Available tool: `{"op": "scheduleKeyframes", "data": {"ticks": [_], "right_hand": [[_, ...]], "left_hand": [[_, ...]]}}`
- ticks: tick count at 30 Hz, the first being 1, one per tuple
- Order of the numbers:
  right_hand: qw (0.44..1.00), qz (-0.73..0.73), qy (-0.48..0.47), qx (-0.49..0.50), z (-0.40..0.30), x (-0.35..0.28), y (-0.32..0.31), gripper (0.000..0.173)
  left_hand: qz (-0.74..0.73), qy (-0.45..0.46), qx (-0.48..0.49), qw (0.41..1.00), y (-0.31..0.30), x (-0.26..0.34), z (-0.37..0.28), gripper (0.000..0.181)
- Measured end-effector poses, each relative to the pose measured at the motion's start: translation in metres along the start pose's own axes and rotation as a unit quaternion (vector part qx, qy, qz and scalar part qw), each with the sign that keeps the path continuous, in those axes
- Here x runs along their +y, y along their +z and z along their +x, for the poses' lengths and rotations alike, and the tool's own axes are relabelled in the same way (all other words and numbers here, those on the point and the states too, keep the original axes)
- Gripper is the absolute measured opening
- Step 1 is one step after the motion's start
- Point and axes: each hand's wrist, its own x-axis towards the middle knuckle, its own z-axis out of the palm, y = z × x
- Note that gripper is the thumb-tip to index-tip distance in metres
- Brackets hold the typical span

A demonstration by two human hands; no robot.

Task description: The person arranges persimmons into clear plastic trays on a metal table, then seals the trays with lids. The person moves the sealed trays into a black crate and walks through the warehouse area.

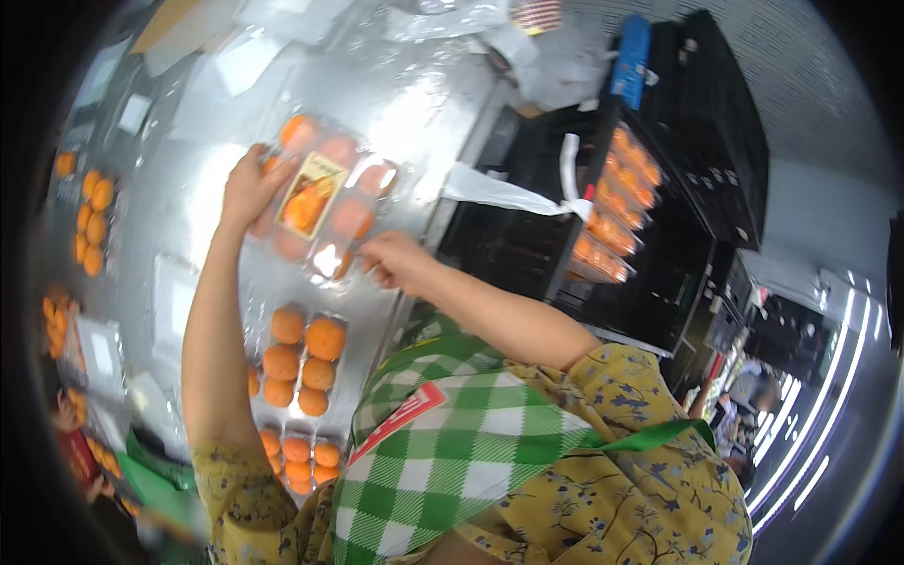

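A clear plastic box [367, 215] of orange round fruit lies before me on a shiny metal table [417, 127]. Its lid bears a printed label [309, 198] with a picture of fruit. My left hand [256, 185] holds the box's left side, the thumb over the top and the fingers along the edge. At the lower right corner, my right hand [397, 261] has its fingers curled against the rim; blur hides whether they grip it. Closer to my body sits an uncovered pack of orange fruit [300, 357], with another fruit pack [304, 459] beyond my left forearm.
Black plastic crates [508, 247] stand on the right, with filled fruit packs [611, 212] in one. White tape [505, 189] hangs across a crate. More fruit [92, 219] and plastic lids [102, 353] lie at far left. Another person's hand [67, 413] shows at the lower left.
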Motion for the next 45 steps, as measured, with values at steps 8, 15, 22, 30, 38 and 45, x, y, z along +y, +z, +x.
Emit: {"op": "scheduleKeyframes", "data": {"ticks": [8,15,22,30,38,45], "right_hand": [[0.997,-0.008,-0.078,0.01,0.007,0.013,0.021,0.015],[0.987,-0.093,-0.12,-0.056,-0.052,-0.018,0.022,0.016],[0.84,-0.282,-0.367,-0.285,-0.177,-0.11,0.052,0.028],[0.682,-0.273,-0.577,-0.356,-0.127,-0.186,0.122,0.049],[0.788,-0.275,-0.392,-0.388,-0.139,-0.177,0.164,0.055],[0.814,-0.3,-0.374,-0.327,-0.127,-0.177,0.172,0.05]], "left_hand": [[0.039,-0.026,-0.007,0.999,-0.013,-0.006,-0.003,0.086],[-0.002,-0.042,-0.026,0.999,-0.015,-0.011,-0.014,0.091],[-0.627,-0.183,-0.16,0.74,-0.029,0.039,-0.103,0.091],[-0.816,-0.037,-0.284,0.503,-0.06,0.068,-0.195,0.086],[-0.793,0.025,-0.337,0.507,-0.055,0.075,-0.214,0.082],[-0.79,0.051,-0.312,0.525,-0.058,0.085,-0.234,0.082]]}}
